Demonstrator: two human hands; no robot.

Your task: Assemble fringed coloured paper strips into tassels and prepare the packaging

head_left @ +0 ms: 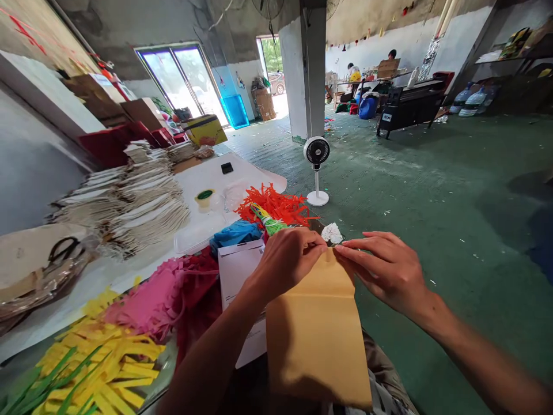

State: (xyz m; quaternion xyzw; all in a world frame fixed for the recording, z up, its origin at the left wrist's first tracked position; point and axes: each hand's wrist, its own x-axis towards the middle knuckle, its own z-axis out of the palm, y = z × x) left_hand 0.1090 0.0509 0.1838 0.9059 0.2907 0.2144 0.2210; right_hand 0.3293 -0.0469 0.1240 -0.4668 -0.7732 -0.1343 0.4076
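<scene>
Left hand (287,266) and right hand (382,270) both at the top edge of a kraft sheet (315,340). Each grip is a narrow pinch on the sheet, one at either upper corner, with the two hands almost touching. Step in hand: holding that edge between the fingertips. The sheet hangs toward the lap, a faint crease across its upper part.

Outward from the grip: at 12 o'clock, just beyond the fingertips, crumpled white paper (332,233). At 11 o'clock, a green-and-yellow paper cone (265,219) lies on orange fringe (272,203). At 10 o'clock, blue cloth (235,235). At 9 o'clock, a white card (238,276), then pink fringe (147,305). At 8 o'clock, yellow fringe (101,363). Farther out at 10 o'clock, stacked cream bags (142,202) on the table (246,178). At 12 o'clock, a fan (317,151) stands on the green floor (432,173).
</scene>
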